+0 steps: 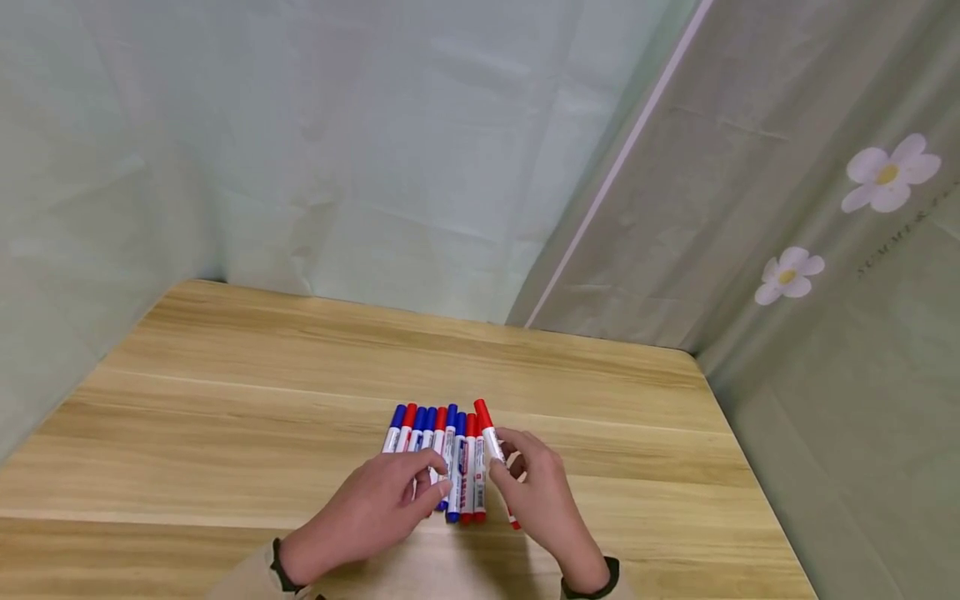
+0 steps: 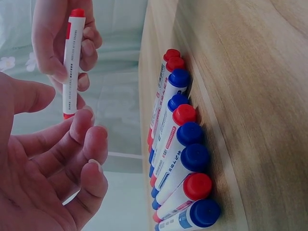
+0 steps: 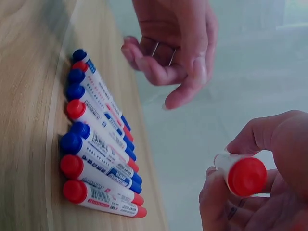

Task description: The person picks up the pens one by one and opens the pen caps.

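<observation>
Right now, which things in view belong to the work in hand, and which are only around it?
For the work:
red-capped marker, held by the right hand
nine markers side by side, five blue-capped, four red-capped
left hand, holding nothing

Only around it:
table under the markers
flowered curtain behind

Indoors, screened by flower-printed curtains (image 1: pixel 832 358), wooden table (image 1: pixel 225 458)

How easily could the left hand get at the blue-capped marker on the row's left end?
Probably yes: the left hand holds nothing and is close by, and the blue-capped marker has nothing lying on it.
</observation>
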Motion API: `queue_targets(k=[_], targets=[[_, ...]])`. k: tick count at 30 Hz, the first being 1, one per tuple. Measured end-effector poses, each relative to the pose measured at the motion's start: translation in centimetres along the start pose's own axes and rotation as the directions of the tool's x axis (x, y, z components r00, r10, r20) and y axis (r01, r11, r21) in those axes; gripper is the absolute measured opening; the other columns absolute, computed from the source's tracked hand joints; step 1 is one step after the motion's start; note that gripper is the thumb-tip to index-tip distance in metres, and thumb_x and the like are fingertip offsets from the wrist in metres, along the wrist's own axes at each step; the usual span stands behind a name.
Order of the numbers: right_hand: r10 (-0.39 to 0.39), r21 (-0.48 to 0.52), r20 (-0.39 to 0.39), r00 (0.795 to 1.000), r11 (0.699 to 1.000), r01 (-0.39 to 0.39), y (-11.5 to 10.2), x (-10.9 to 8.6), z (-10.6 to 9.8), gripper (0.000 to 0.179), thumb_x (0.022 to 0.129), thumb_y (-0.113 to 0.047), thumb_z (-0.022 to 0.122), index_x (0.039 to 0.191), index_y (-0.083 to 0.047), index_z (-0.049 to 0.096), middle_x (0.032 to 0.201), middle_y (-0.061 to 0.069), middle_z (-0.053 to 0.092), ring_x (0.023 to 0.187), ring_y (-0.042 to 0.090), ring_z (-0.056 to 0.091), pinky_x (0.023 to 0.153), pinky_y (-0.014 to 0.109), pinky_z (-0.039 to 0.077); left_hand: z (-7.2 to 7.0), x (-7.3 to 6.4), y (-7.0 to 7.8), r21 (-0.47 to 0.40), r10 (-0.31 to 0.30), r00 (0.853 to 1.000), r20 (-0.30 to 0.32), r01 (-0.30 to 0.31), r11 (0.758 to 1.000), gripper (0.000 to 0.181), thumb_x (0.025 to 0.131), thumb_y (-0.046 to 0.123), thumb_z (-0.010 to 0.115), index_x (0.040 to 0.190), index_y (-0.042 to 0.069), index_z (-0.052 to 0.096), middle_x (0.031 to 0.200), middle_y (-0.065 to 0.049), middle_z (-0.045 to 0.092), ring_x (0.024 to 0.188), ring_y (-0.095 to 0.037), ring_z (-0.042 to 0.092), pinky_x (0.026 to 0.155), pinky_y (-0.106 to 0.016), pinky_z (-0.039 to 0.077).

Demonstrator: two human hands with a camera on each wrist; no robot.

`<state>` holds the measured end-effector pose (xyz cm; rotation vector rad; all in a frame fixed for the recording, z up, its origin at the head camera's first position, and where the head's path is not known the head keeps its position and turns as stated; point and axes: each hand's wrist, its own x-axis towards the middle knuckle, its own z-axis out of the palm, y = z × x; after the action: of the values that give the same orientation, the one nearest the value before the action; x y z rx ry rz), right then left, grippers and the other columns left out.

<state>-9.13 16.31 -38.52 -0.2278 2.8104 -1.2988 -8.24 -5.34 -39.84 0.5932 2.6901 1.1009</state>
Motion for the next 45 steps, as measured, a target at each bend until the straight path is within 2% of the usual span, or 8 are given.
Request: queue_targets(k=[4,12,18,25,32,35,40,45], targets=[[0.006,0.017,0.009,1.000,1.000,-0.006,-0.1,0.0,-0.1,0.030,0.089,-0.011,0.064,0.119,-0.012,0.066,0.095,0.004,0.062,0.067,0.011,0.054,0.054,0.022,0.045,-0.2,0.1,0.1,-0.007,-0.011,1.000,0.002,0.011,1.000,0.036,0.094,0.052,0.055,0.111,0.022,0.064,0.070,0.016,0.052,0.059,-0.003,0.046,0.052,-0.021,0.039],[-0.012,0.053,0.039,0.999,0.999,0.010,-0.6,-0.4,-0.5,0.025,0.091,-0.015,0.064,0.115,-0.013,0.068,0.092,0.003,0.062,0.065,0.009,0.052,0.054,0.021,0.042,-0.2,0.2,0.4,-0.007,-0.060,0.997,-0.057,0.060,0.998,0.039,0.092,0.049,0.059,0.122,0.024,0.058,0.077,0.018,0.053,0.058,-0.003,0.047,0.051,-0.021,0.040],[-0.053,0.072,0.074,0.996,0.996,0.047,-0.7,-0.8,-0.8,0.024,0.091,-0.018,0.064,0.115,-0.014,0.069,0.092,0.003,0.065,0.064,0.007,0.051,0.053,0.020,0.041,0.0,0.3,0.6,-0.051,-0.100,0.989,-0.112,0.095,0.994,0.053,0.090,0.041,0.066,0.136,0.025,0.046,0.092,0.016,0.055,0.060,-0.002,0.047,0.049,-0.022,0.039],[-0.056,0.072,0.165,0.985,0.996,0.045,-0.9,-1.1,-1.1,0.025,0.093,-0.021,0.062,0.117,-0.019,0.068,0.097,0.000,0.066,0.068,0.008,0.053,0.055,0.022,0.045,0.1,0.4,0.7,-0.094,-0.090,0.984,-0.155,0.076,0.993,0.065,0.089,0.034,0.069,0.145,0.025,0.037,0.111,0.008,0.058,0.066,-0.001,0.048,0.050,-0.021,0.041],[-0.093,0.074,0.193,0.977,0.994,0.080,-0.9,-1.3,-1.1,0.021,0.093,-0.021,0.061,0.113,-0.020,0.069,0.093,-0.003,0.065,0.067,0.007,0.052,0.056,0.022,0.046,0.2,0.3,0.6,-0.103,-0.045,0.986,-0.160,0.028,0.994,0.061,0.090,0.031,0.068,0.143,0.030,0.038,0.115,0.006,0.059,0.066,-0.001,0.049,0.049,-0.021,0.042],[-0.116,0.064,0.201,0.973,0.992,0.105,-0.9,-1.3,-1.0,0.020,0.093,-0.022,0.062,0.112,-0.020,0.070,0.091,-0.004,0.064,0.067,0.005,0.051,0.056,0.021,0.045,0.2,0.3,0.5,-0.102,-0.015,0.986,-0.167,-0.002,0.995,0.054,0.091,0.031,0.067,0.140,0.031,0.044,0.111,0.008,0.058,0.067,0.000,0.049,0.049,-0.021,0.041],[-0.142,0.051,0.229,0.963,0.990,0.134,-0.7,-1.2,-1.0,0.020,0.093,-0.024,0.063,0.111,-0.021,0.070,0.090,-0.006,0.065,0.065,0.003,0.050,0.056,0.020,0.045,0.4,0.3,0.2,-0.090,0.091,0.979,-0.184,-0.109,0.990,0.040,0.091,0.029,0.067,0.129,0.028,0.055,0.110,0.013,0.056,0.071,0.001,0.050,0.055,-0.018,0.044],[-0.156,0.054,0.263,0.952,0.988,0.147,-0.6,-1.2,-1.0,0.019,0.093,-0.025,0.064,0.110,-0.023,0.071,0.084,-0.007,0.063,0.063,0.003,0.049,0.054,0.020,0.044,0.4,0.2,-0.2,-0.094,0.183,0.966,-0.181,-0.203,0.975,0.031,0.092,0.035,0.065,0.122,0.035,0.058,0.112,0.017,0.056,0.072,0.002,0.050,0.055,-0.017,0.044]])
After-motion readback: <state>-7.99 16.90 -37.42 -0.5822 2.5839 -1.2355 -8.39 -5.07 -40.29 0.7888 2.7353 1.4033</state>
